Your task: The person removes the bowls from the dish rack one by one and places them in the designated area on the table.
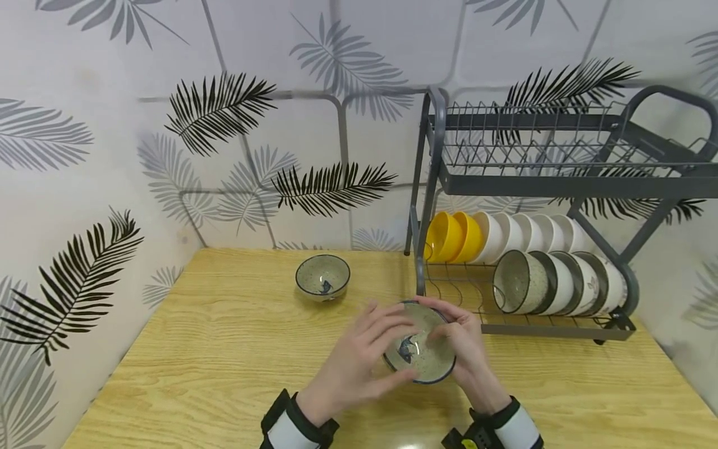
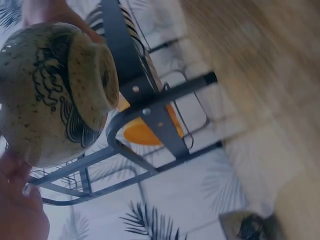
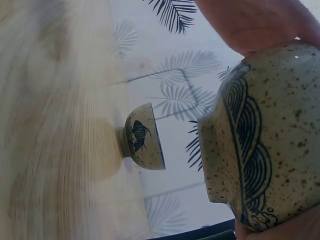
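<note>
A speckled grey-green bowl (image 1: 429,349) with a blue rim and a blue fish inside is held tilted above the table. My right hand (image 1: 462,340) grips its right side, thumb over the inside and fingers round the outer wall. At the left rim, my left hand (image 1: 367,355) has its fingers extended and spread, slightly blurred; firm contact is hard to judge. Blue wave patterns show on the held bowl's outside (image 3: 280,135) in the right wrist view. A matching fish bowl (image 1: 322,277) stands upright on the table, farther back and to the left.
A dark two-tier dish rack (image 1: 561,185) stands at the right. Its lower tier holds yellow bowls (image 1: 443,238), several white bowls (image 1: 489,237) and a front row with a speckled bowl (image 1: 521,284). A patterned wall (image 1: 252,168) borders the wooden table (image 1: 213,349).
</note>
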{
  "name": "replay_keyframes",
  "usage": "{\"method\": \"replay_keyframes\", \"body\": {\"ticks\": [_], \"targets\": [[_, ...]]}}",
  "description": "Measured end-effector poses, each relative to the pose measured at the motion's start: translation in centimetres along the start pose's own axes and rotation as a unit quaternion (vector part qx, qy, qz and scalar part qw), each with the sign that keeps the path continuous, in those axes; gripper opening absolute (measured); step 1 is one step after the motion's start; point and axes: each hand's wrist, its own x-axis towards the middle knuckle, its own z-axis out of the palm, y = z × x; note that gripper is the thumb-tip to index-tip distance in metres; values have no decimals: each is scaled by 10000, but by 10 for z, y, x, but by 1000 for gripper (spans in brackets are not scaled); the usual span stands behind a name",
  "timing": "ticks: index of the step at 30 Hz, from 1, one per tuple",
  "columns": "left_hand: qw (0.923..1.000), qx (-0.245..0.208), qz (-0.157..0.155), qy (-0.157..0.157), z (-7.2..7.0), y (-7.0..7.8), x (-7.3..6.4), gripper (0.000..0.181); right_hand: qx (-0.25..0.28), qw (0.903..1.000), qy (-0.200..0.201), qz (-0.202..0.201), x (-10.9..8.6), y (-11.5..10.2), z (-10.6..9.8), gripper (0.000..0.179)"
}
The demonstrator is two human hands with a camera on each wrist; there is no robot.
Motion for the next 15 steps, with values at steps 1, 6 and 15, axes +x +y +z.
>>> {"method": "replay_keyframes", "body": {"ticks": [1,6,15], "targets": [[9991,276,274,-153,0,1,0,51,36,10000,-39,34,0,0,0,61],[9871,978,924,-874,1,5,-2,47,67,9997,-86,239,1,1,1,62],[9816,913,1119,-1253,2,6,-5,15,-198,9997,-125,82,1,4,5,61]]}}
